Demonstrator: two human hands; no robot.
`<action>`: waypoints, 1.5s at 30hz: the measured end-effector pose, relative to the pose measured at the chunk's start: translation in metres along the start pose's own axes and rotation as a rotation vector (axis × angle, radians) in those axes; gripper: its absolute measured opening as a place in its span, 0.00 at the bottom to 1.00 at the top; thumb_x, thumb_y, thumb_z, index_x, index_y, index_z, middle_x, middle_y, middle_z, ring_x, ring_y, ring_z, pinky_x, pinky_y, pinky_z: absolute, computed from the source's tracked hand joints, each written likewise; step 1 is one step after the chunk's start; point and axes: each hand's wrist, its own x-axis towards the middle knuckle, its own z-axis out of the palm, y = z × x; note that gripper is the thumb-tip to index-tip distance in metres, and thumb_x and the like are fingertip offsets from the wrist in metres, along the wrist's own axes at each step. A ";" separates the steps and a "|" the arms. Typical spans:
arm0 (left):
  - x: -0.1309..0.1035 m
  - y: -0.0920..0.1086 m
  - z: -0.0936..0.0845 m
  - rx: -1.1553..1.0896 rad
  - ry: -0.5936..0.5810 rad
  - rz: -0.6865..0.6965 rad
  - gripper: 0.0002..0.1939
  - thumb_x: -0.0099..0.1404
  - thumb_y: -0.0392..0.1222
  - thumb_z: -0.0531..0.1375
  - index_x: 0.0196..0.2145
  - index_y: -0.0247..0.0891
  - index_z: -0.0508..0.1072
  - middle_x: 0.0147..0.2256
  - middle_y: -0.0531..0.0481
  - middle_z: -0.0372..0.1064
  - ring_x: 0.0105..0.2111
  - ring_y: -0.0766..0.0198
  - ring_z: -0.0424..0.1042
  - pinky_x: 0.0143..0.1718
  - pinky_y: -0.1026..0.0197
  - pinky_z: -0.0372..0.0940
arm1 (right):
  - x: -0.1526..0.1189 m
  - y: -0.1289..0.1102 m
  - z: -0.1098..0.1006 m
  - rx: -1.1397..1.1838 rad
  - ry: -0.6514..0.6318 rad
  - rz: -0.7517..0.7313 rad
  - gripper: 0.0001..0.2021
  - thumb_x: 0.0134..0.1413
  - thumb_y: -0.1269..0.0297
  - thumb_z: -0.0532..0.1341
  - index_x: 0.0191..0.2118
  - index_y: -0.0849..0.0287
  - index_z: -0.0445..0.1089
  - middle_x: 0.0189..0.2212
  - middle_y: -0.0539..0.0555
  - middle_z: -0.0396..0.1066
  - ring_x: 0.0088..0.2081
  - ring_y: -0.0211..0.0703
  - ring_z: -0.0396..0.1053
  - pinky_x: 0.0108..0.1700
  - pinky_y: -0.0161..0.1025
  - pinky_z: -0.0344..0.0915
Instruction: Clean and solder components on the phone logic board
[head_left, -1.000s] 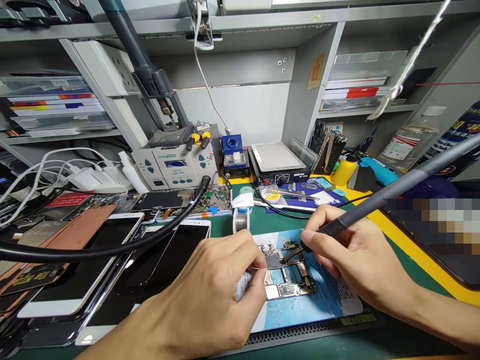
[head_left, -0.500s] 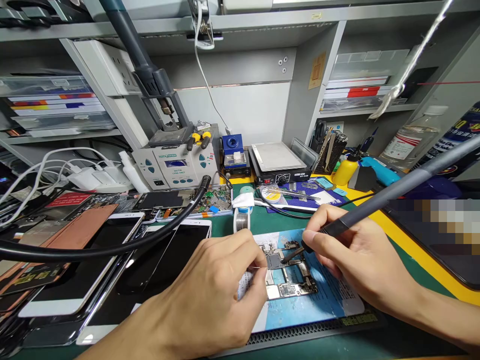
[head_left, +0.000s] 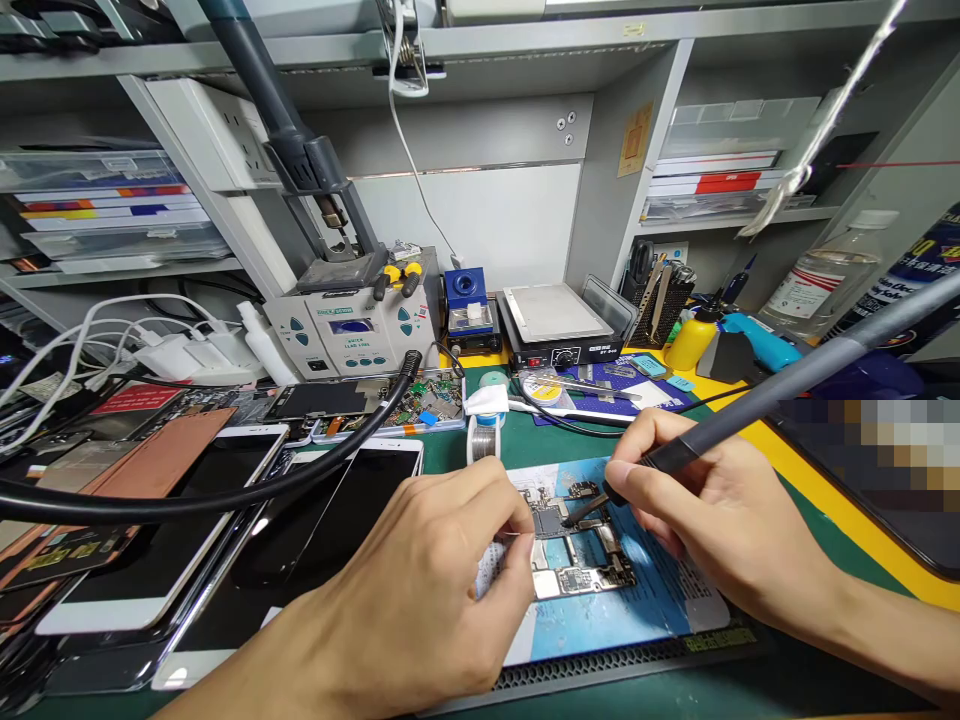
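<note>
A phone circuit board (head_left: 574, 580) lies on a blue and white sheet (head_left: 645, 610) over a dark mat. My right hand (head_left: 697, 490) grips a soldering iron (head_left: 750, 400) near its front end; the dark tip rests on or just over a chip in the upper part of the board. At the board's left edge, my left hand (head_left: 450, 560) is closed, thumb and forefinger pinching a thin wire (head_left: 519, 535). Its fingers hide part of the board and most of a whitish item beneath them. Behind my left hand stands a solder spool (head_left: 484, 440).
Phones (head_left: 187, 530) and a copper-coloured plate (head_left: 169, 450) lie left, crossed by a thick black hose (head_left: 300, 485). At the back are a rework station (head_left: 360, 325) and a heating plate (head_left: 559, 315). A yellow bottle (head_left: 691, 342) stands back right.
</note>
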 end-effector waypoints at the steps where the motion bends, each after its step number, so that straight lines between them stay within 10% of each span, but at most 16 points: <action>1: 0.000 0.000 0.000 -0.001 -0.001 -0.001 0.08 0.68 0.30 0.55 0.33 0.37 0.70 0.30 0.52 0.67 0.28 0.65 0.64 0.30 0.58 0.57 | 0.000 0.000 0.000 0.000 -0.001 0.005 0.10 0.55 0.63 0.66 0.26 0.55 0.66 0.13 0.41 0.59 0.15 0.32 0.54 0.16 0.29 0.53; 45: 0.001 0.000 0.004 -0.041 0.062 0.033 0.09 0.69 0.29 0.55 0.34 0.36 0.72 0.31 0.51 0.67 0.28 0.66 0.64 0.29 0.60 0.57 | 0.001 -0.001 -0.003 -0.059 0.118 -0.025 0.10 0.51 0.63 0.65 0.23 0.55 0.67 0.12 0.44 0.60 0.15 0.34 0.55 0.16 0.32 0.52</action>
